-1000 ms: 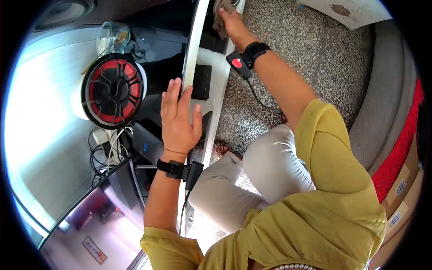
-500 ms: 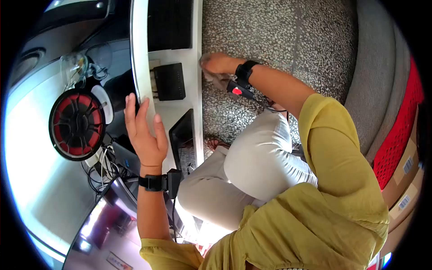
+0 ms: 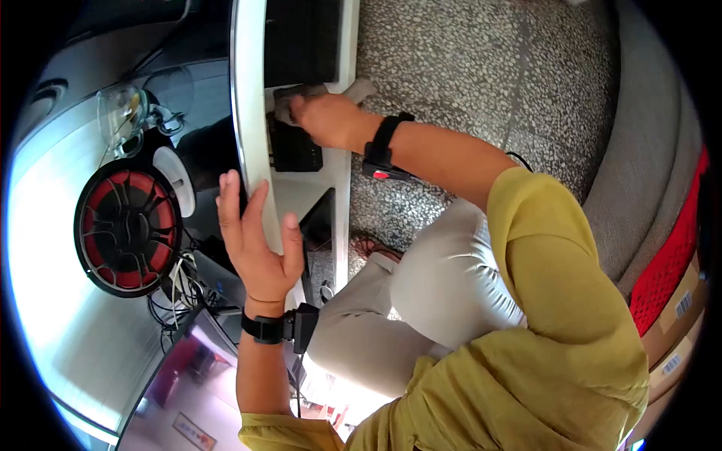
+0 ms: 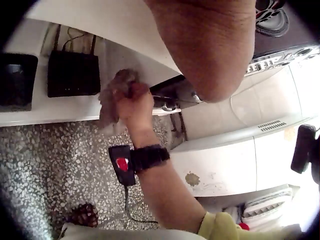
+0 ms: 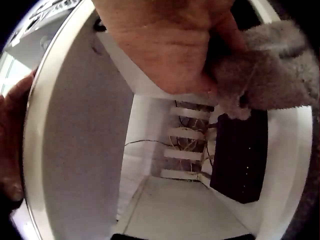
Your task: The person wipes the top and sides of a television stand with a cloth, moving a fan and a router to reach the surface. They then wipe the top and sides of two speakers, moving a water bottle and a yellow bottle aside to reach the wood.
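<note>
The compartment (image 5: 148, 117) lies open between the desk (image 5: 82, 130) and the shelf (image 5: 287, 170), up to a partition (image 5: 182, 207). The router (image 5: 242, 157) blocks the low way from the shelf's front edge toward the cables (image 5: 189, 143) behind; the right hand (image 3: 331, 120) and cloth (image 5: 270, 75) crowd one end.

Fuzzy cloth (image 5: 272, 77), matt plastic router (image 5: 242, 157)

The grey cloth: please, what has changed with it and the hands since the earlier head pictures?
The right hand carried the grey cloth from farther along the shelf, out toward the floor, then in beside the black box. It held the cloth throughout. The left hand stayed at the white edge, fingers straight.
</note>
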